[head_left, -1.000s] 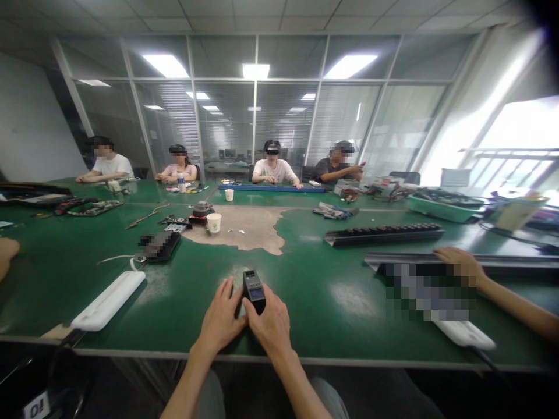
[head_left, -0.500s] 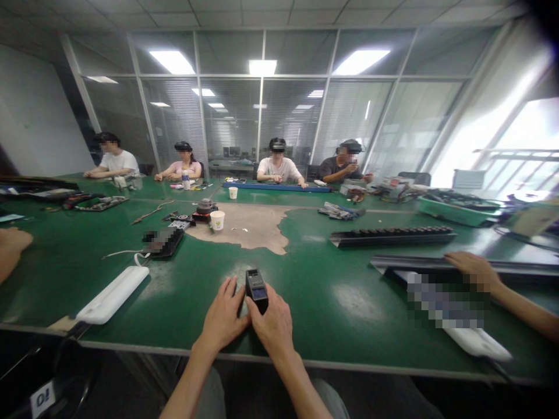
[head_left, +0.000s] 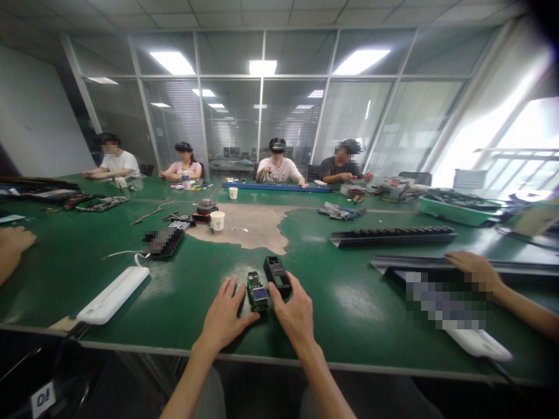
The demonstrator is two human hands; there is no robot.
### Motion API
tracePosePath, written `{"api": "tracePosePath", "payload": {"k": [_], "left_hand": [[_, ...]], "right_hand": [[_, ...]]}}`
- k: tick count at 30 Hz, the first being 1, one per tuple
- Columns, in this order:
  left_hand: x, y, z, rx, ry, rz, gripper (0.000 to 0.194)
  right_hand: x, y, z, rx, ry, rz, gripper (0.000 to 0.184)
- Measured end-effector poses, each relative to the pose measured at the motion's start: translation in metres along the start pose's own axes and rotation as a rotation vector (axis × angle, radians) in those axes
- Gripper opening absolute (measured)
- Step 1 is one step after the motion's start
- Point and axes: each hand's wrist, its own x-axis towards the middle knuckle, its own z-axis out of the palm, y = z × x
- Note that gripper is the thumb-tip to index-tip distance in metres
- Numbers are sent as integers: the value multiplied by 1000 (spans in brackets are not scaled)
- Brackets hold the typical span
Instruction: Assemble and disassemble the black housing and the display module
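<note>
Between my hands a green circuit board (head_left: 257,285) with a small blue-grey display lies on the green table (head_left: 183,308). My left hand (head_left: 226,308) rests beside its left side, fingers spread, the thumb close to its lower edge. My right hand (head_left: 293,308) grips a black plastic housing (head_left: 274,270) with openings in its top, thumb on the left and fingers on the right. The housing is just right of the board and apart from it.
White power strips (head_left: 116,294) lie left and right. Two paper cups (head_left: 217,220) stand ahead near a bare brown patch (head_left: 257,221). Black metal channels (head_left: 393,235) are at right, with another person's hand (head_left: 476,267) on one. People sit across the table.
The black housing has come off the circuit board and moved right and up with my right hand. The board now shows uncovered. My left hand has barely moved.
</note>
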Motion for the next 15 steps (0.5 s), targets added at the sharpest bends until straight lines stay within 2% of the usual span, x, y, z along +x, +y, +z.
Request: {"api": "tracePosePath", "payload": {"k": [6,12,15], "left_hand": [[0,-1,0,17,-7,5,84],[1,2,-2,30,-17,-19,89],[1,2,-2,24,-18,-24,91]], "right_hand": [[-6,33,5,-72,-42,68,52],[-9,41,11,-121,-53,60,54],[-10,46,15,-133,-30,53,64]]}}
